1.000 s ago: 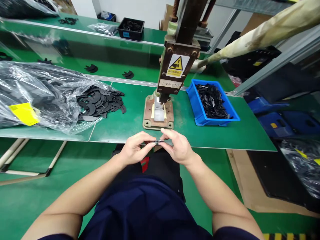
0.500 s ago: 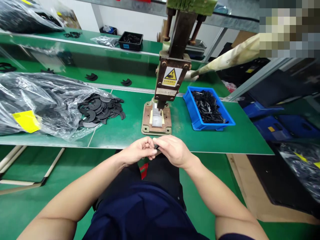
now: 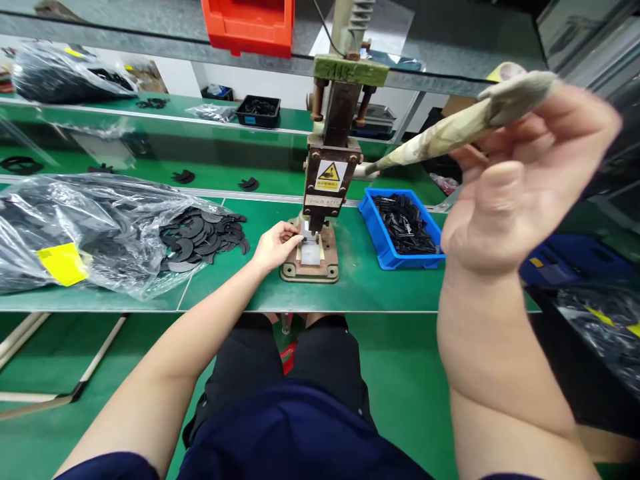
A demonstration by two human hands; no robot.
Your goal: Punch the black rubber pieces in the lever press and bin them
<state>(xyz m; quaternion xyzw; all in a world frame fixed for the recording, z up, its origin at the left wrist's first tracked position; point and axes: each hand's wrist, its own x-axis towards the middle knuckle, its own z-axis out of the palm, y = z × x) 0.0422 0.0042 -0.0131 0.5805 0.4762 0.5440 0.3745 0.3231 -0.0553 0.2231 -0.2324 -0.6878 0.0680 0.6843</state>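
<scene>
Moved forward since the earlier frame, with the black pile (image 3: pixel 200 235) to its left, the left hand (image 3: pixel 277 247) pinches a small dark part (image 3: pixel 306 238) over the metal plate (image 3: pixel 311 254), too covered to tell its long axis. Just right of this grip stand the upright press (image 3: pixel 329 193) and, farther over, the blue bin (image 3: pixel 413 261). Its lever (image 3: pixel 435 141) slants up rightward to the raised right hand (image 3: pixel 527 187), thumb spread, whether gripping I cannot tell.
</scene>
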